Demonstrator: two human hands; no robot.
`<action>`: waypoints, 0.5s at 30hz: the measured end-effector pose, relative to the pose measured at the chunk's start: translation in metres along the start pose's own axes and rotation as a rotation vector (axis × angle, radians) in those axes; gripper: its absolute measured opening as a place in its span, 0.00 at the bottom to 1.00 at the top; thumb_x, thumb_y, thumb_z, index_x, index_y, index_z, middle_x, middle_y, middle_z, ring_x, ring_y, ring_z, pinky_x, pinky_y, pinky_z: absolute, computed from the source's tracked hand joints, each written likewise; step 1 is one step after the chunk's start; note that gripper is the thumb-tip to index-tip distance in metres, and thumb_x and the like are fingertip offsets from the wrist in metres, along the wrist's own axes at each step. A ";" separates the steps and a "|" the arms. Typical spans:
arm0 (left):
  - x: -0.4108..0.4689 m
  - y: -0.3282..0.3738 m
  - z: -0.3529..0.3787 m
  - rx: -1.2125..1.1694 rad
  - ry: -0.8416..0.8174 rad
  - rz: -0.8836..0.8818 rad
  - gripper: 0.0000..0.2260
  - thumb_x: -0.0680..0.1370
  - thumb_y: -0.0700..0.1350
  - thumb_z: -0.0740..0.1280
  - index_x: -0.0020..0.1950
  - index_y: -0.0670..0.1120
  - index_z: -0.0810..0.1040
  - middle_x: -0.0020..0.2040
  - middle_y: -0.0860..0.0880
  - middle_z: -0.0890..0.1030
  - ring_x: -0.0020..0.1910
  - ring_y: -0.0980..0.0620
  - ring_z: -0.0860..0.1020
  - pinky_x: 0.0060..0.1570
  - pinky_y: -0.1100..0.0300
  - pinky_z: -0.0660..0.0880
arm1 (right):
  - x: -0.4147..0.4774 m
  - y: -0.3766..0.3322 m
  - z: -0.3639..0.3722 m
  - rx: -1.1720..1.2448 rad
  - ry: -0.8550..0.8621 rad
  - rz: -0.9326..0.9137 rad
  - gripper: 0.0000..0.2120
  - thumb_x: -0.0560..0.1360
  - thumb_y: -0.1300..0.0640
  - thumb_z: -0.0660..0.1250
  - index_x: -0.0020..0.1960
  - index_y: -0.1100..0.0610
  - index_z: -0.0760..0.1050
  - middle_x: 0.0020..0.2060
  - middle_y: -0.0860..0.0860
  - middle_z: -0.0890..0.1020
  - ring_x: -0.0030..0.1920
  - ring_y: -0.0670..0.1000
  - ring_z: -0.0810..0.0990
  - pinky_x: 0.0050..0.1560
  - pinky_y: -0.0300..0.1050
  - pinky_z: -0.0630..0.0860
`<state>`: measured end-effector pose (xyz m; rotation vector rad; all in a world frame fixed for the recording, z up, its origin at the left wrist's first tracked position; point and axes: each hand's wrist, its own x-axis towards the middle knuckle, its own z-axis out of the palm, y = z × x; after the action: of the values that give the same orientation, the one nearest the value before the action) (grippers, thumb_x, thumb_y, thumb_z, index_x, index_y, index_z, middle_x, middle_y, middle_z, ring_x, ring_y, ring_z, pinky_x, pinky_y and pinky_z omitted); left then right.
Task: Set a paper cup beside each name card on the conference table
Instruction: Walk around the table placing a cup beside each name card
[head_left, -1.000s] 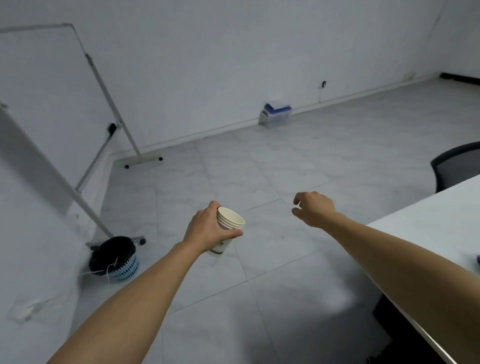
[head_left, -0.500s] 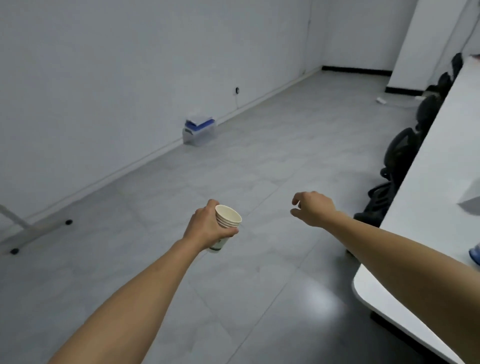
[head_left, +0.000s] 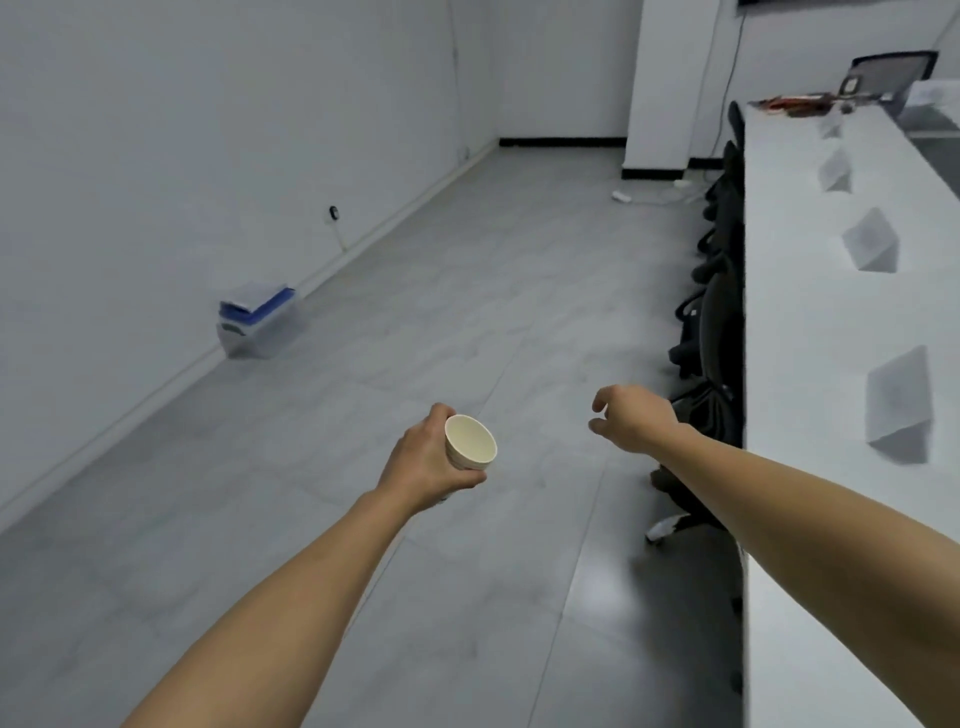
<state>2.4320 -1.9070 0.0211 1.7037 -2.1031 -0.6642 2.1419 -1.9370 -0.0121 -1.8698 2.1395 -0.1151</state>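
Both hands are held out over the floor, short of the table. Left hand (head_left: 423, 462) grips a paper cup (head_left: 470, 449) around its wall, mouth tilted toward the camera; the ridged rim hints at several nested cups, probably a stack carried so one can be peeled off per seat. Just right of it, with a gap between, the right hand (head_left: 631, 418) hangs empty, its fingers loosely curled and apart, likely kept free to pull a cup from the stack. Further right stands the conference table (head_left: 789, 364), chairs (head_left: 711, 322) tucked along its near edge. Name cards (head_left: 898, 400) stand in a row on it, beyond the right hand; no cup sits beside any visible one.
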 end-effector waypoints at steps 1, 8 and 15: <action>0.025 0.002 -0.003 -0.003 0.007 0.017 0.32 0.61 0.53 0.80 0.58 0.50 0.68 0.51 0.50 0.79 0.50 0.46 0.77 0.48 0.54 0.76 | 0.017 0.000 -0.010 0.005 0.011 0.011 0.17 0.77 0.47 0.65 0.64 0.50 0.76 0.58 0.51 0.81 0.58 0.56 0.79 0.47 0.45 0.71; 0.174 0.015 0.003 -0.020 -0.058 0.144 0.32 0.61 0.53 0.79 0.59 0.51 0.67 0.51 0.50 0.79 0.49 0.46 0.77 0.48 0.53 0.76 | 0.113 0.015 -0.045 0.009 0.027 0.089 0.17 0.78 0.47 0.65 0.65 0.51 0.75 0.58 0.50 0.81 0.57 0.55 0.79 0.52 0.48 0.75; 0.340 0.042 0.028 -0.061 -0.167 0.343 0.31 0.61 0.53 0.79 0.58 0.52 0.67 0.51 0.51 0.79 0.49 0.46 0.77 0.48 0.52 0.77 | 0.207 0.064 -0.071 0.040 0.086 0.318 0.16 0.77 0.49 0.66 0.64 0.52 0.76 0.58 0.52 0.81 0.57 0.56 0.79 0.48 0.45 0.72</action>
<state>2.3103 -2.2279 0.0143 1.2482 -2.3842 -0.7751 2.0390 -2.1394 0.0043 -1.5040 2.4421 -0.1701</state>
